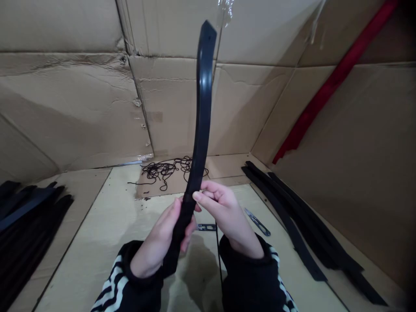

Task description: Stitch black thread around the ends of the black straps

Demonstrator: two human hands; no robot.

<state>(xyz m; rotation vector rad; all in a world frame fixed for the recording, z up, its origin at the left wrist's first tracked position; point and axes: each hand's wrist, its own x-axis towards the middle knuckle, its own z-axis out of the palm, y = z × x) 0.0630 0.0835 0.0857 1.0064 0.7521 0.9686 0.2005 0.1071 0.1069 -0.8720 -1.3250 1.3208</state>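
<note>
Both my hands hold a long, curved black plastic or rubber strip (201, 112) upright, its upper end rising free in front of the cardboard. My left hand (160, 238) wraps around the lower part of the strip. Just above it, my right hand (221, 212) pinches the strip's edge between thumb and fingers. Just past my right hand, a small pair of metal snips (257, 222) lies on the pale board. A small dark metal piece (207, 227) lies between my hands, partly behind my right hand.
A tangle of thin black cord (172, 171) lies on cardboard at the back. Piles of similar black strips lie to the right (302, 225) and left (26, 221). Cardboard walls (74, 104) surround the pale work surface (107, 229). A red strip (331, 82) runs along the right wall.
</note>
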